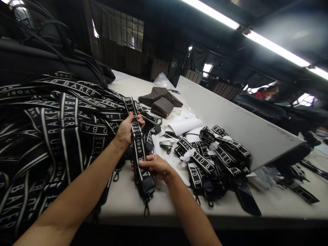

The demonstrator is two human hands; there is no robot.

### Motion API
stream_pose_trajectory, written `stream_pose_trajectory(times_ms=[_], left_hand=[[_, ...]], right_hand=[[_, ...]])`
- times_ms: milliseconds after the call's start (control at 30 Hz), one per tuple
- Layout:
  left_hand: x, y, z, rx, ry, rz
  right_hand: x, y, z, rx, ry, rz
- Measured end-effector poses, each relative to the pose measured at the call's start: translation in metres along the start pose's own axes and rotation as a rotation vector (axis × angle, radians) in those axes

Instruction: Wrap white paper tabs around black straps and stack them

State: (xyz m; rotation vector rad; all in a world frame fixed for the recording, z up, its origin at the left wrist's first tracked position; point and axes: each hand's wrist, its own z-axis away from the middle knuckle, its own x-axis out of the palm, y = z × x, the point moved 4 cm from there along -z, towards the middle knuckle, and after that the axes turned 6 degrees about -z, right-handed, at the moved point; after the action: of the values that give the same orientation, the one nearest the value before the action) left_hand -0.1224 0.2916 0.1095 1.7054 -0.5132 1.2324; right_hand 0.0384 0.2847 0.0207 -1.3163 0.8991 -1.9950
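Both hands grip one black bag strap [139, 149] with white lettering and pale edge stripes. My left hand [128, 128] is closed around its upper part, thumb on the front. Lower down, my right hand [156, 166] pinches the strap near its black end piece. A dark snap hook [146, 209] dangles from that end over the table. A large heap of similar straps [69, 123] lies to the left, close to my left hand. To the right of my right hand, several folded straps [200, 160] are bundled with white ties.
White paper sheets [183, 124] lie on the pale table [128, 201], with dark brown folded pieces [162, 100] behind them. A white upright panel [225, 116] runs along the right. A dark phone-like slab [248, 200] lies near the front edge. Another person [263, 93] is beyond the panel.
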Motion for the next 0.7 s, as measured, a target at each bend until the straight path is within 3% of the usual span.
stream_pose_trajectory(times_ms=[333, 400, 567, 700], left_hand=[[0.005, -0.001, 0.005, -0.009, 0.018, 0.153], [0.007, -0.001, 0.007, -0.020, 0.012, 0.179], [0.013, -0.004, 0.015, -0.063, 0.000, 0.239], [0.016, -0.011, 0.024, -0.109, -0.001, 0.200]], right_hand=[[0.005, 0.003, -0.002, -0.152, 0.188, -0.042], [0.007, 0.000, 0.001, -0.158, 0.154, -0.040], [0.020, -0.005, 0.007, -0.146, -0.131, -0.060], [0.019, -0.003, 0.004, -0.115, -0.130, -0.108]])
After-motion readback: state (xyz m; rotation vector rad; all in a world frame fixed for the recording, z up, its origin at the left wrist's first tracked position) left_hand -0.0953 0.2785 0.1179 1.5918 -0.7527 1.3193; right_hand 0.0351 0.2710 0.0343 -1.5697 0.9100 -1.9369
